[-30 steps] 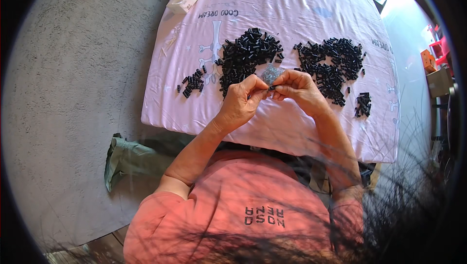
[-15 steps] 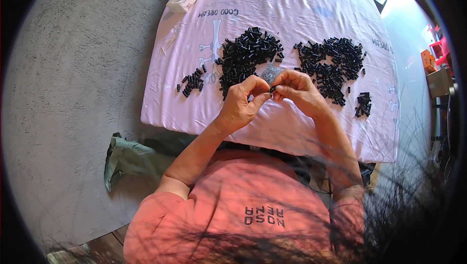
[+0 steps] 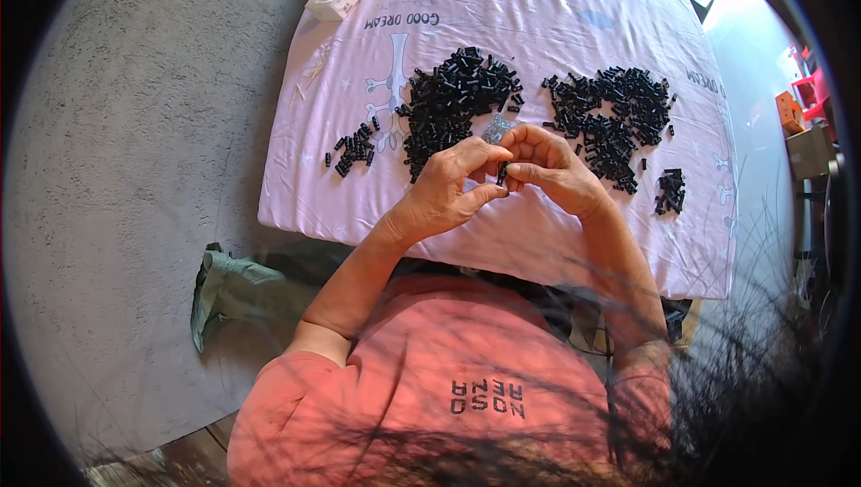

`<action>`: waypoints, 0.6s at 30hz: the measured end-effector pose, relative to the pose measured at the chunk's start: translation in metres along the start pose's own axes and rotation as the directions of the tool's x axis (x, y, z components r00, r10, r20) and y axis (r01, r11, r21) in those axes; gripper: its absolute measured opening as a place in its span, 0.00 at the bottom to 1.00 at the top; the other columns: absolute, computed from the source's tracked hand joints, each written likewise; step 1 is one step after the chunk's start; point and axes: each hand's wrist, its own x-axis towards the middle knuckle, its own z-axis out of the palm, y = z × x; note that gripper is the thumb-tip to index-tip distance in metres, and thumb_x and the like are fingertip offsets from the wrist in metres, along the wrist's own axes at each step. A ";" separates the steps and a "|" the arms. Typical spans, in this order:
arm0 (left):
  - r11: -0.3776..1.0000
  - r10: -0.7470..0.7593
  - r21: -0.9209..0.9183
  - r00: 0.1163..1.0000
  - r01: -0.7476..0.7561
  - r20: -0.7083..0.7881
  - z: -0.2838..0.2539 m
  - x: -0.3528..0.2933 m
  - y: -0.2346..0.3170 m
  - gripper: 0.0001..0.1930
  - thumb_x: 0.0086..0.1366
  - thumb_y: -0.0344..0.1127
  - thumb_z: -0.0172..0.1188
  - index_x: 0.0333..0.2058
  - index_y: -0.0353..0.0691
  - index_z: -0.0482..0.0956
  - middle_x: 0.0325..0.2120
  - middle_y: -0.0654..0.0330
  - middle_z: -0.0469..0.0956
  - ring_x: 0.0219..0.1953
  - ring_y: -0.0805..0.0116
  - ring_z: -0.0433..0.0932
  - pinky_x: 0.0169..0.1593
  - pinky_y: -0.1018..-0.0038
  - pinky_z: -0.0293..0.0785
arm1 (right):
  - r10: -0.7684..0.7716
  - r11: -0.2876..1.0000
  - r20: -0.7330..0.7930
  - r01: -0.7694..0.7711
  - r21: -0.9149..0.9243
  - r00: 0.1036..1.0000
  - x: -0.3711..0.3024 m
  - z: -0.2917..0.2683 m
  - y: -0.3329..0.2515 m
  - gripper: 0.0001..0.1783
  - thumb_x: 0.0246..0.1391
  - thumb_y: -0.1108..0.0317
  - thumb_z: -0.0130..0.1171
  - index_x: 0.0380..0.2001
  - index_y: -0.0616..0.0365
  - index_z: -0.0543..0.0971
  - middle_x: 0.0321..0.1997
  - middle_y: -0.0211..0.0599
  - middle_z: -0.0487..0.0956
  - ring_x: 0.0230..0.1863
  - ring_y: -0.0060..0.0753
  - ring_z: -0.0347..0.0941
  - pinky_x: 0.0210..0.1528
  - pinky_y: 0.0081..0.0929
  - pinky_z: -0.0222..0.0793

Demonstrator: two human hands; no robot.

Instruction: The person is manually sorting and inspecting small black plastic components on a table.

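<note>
Fingers (image 3: 531, 172) of the right hand (image 3: 558, 175) are pinched onto one small black piece (image 3: 501, 175), and there's the left hand (image 3: 439, 186), thumb and forefinger slightly parted, bracing it too, just on the person's side of the silvery heap (image 3: 496, 130)! It looks light and stiff, hardly fragile, perhaps smooth enough to skid from a loose pinch; the safe hold, I'd say, is midway along its sides, same for the big black pile (image 3: 453, 97) left of that heap.
</note>
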 end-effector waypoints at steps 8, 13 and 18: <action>0.997 0.070 0.035 0.996 -0.068 -0.052 0.007 -0.001 0.003 0.16 0.52 0.25 0.70 0.40 0.36 0.78 0.31 0.59 0.75 0.30 0.68 0.76 0.34 0.72 0.75 | 0.014 0.999 0.012 -0.015 0.038 1.000 -0.001 0.000 -0.001 0.16 0.58 0.73 0.62 0.48 0.61 0.73 0.38 0.33 0.81 0.35 0.18 0.75 0.39 0.18 0.71; 0.997 0.073 0.028 0.990 -0.070 -0.117 0.015 -0.004 0.005 0.15 0.52 0.24 0.70 0.39 0.36 0.78 0.31 0.59 0.76 0.29 0.68 0.76 0.33 0.74 0.74 | 0.037 0.998 0.015 -0.038 0.054 0.999 -0.002 -0.002 -0.001 0.15 0.58 0.74 0.61 0.47 0.61 0.73 0.39 0.34 0.82 0.36 0.18 0.76 0.38 0.18 0.72; 1.000 0.029 0.015 0.989 -0.027 -0.147 0.020 -0.006 0.008 0.14 0.51 0.23 0.69 0.38 0.35 0.79 0.31 0.58 0.77 0.29 0.70 0.76 0.34 0.75 0.74 | 0.048 0.998 0.020 -0.049 0.039 0.999 -0.003 -0.003 0.000 0.15 0.57 0.74 0.62 0.47 0.61 0.73 0.38 0.33 0.82 0.35 0.18 0.76 0.38 0.18 0.72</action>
